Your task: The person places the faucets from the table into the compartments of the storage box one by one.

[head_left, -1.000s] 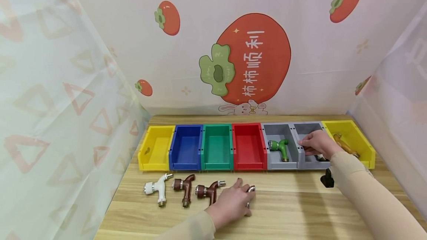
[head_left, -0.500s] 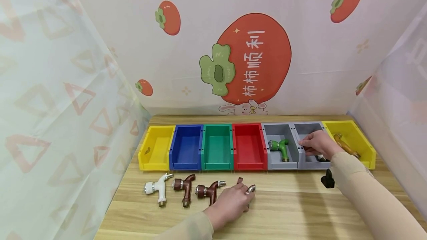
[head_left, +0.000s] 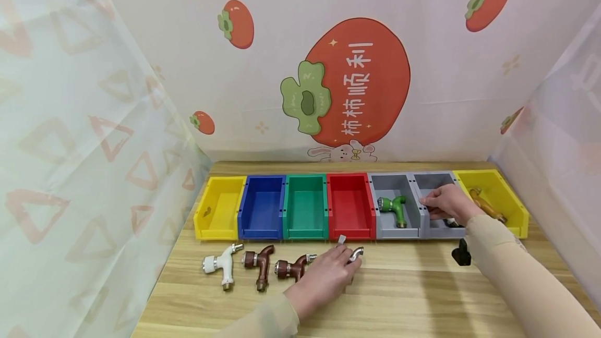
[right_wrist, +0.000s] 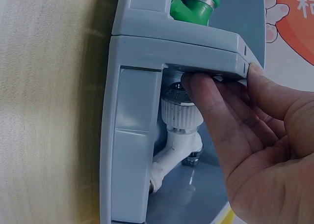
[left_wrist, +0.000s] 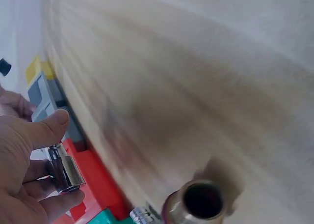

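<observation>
Now the left hand (head_left: 327, 274) holds a tap (head_left: 357, 254) nearer the red bin (head_left: 349, 207).

Facing me hangs a pale backdrop sheet (head_left: 263, 87), its middle filled by a big printed persimmon (head_left: 385, 85) with a green calyx (head_left: 310, 103) and a column of white Chinese characters (head_left: 357, 87). Smaller persimmons (head_left: 241, 24) are scattered around it, and a cartoon rabbit (head_left: 345, 153) with a yellow bow sits below. On my left, a whitish side sheet (head_left: 51, 98) carries faint reddish triangles (head_left: 21, 200); another pale sheet (head_left: 561, 140) hangs on my right. Lower down I see a wood-grain tabletop (head_left: 389, 301).
</observation>
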A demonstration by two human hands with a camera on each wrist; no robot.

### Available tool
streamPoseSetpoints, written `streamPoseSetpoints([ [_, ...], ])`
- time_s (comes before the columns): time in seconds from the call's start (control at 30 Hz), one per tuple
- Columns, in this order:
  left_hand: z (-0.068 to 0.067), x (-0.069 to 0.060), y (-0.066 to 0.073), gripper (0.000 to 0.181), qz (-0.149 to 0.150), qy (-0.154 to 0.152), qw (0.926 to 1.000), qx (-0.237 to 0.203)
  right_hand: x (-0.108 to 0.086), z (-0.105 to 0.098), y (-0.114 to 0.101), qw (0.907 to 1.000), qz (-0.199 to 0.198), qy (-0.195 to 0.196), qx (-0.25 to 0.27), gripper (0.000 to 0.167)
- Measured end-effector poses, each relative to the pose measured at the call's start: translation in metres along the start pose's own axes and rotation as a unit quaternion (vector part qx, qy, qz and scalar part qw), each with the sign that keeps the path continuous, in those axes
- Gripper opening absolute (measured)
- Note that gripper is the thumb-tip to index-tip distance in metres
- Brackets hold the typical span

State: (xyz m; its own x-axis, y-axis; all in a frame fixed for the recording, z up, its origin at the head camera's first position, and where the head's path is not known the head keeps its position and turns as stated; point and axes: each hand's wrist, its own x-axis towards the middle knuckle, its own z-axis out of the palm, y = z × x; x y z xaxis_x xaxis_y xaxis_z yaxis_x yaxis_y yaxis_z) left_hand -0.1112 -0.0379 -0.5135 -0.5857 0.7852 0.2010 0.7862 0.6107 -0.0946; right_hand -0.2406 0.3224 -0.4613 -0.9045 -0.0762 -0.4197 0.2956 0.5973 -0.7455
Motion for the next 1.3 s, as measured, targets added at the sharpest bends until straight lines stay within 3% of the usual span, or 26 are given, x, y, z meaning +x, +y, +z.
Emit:
streamPoseSetpoints([
  [0.13, -0.008, 0.007, -0.004, 0.052, -0.017, -0.002, 0.9998, -0.004, 0.001, 0.0, 0.0, 1.0, 0.002, 0.002, 0.004, 0.031],
  [0.3, -0.016, 0.018, -0.01, 0.046, -0.021, 0.039, 0.9988, 0.023, -0.001, 0.0, 0.0, 1.0, 0.002, 0.0, 0.003, 0.032],
  [0.43, -0.02, 0.025, -0.014, 0.045, -0.029, 0.048, 0.998, 0.029, -0.002, 0.0, -0.001, 1.0, 0.002, 0.001, 0.001, 0.033],
  [0.97, -0.027, 0.055, -0.027, 0.052, -0.07, 0.037, 0.9942, 0.072, -0.002, 0.001, 0.0, 1.0, 0.001, 0.003, -0.001, 0.034],
  [1.3, -0.025, 0.071, -0.034, 0.064, -0.106, -0.017, 0.9897, 0.094, -0.001, 0.001, 0.0, 1.0, 0.004, 0.004, -0.001, 0.033],
])
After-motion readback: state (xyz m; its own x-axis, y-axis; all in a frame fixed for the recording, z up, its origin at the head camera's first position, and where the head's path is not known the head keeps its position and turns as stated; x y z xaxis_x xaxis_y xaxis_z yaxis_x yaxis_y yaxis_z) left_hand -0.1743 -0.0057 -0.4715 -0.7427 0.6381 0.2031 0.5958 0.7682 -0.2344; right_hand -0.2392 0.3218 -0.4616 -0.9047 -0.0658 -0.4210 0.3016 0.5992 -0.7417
